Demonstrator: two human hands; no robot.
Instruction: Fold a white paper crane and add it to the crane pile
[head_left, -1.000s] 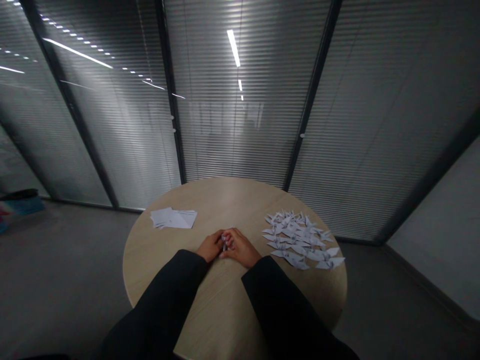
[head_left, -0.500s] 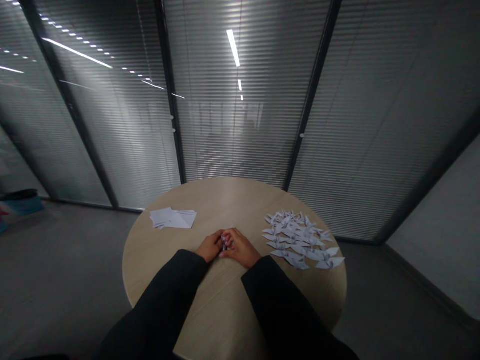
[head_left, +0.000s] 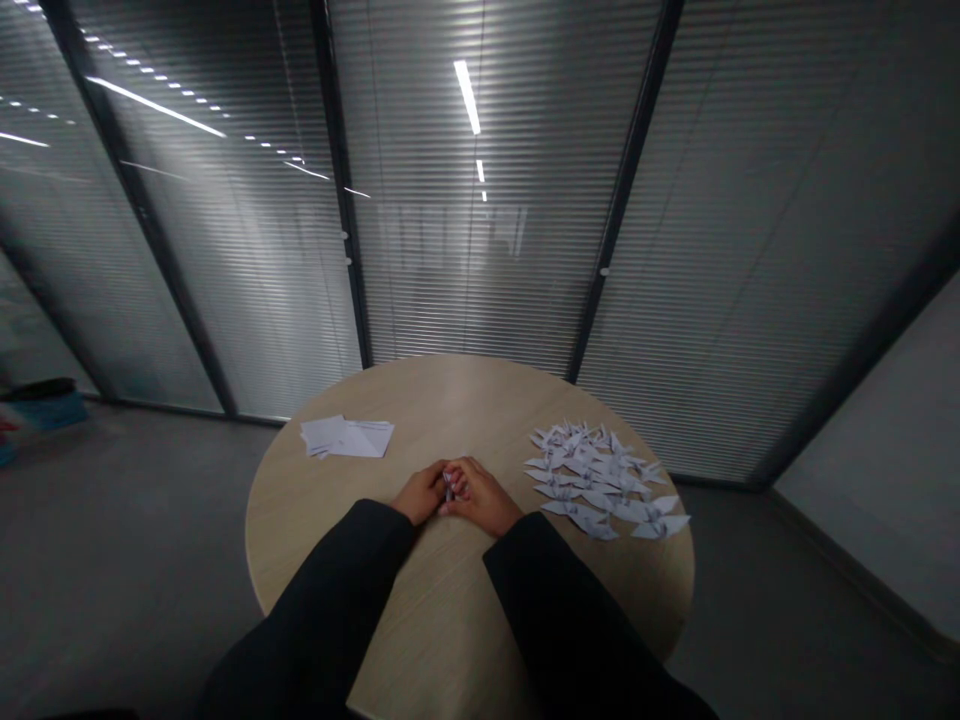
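Observation:
My left hand and my right hand meet near the middle of the round wooden table. Between their closed fingers is a small folded piece of paper, mostly hidden, so its shape is unclear. Both hands grip it, with fingertips touching or nearly so. To the right of my right hand lies a spread of folded paper cranes, white with greyish folds. A small stack of white paper sheets rests beyond my left hand, its sheets overlapping unevenly.
Glass partitions with blinds stand just behind the table's far edge, divided by dark frames. A blue bin with a dark liner is on the floor at the far left. A pale wall is on the right.

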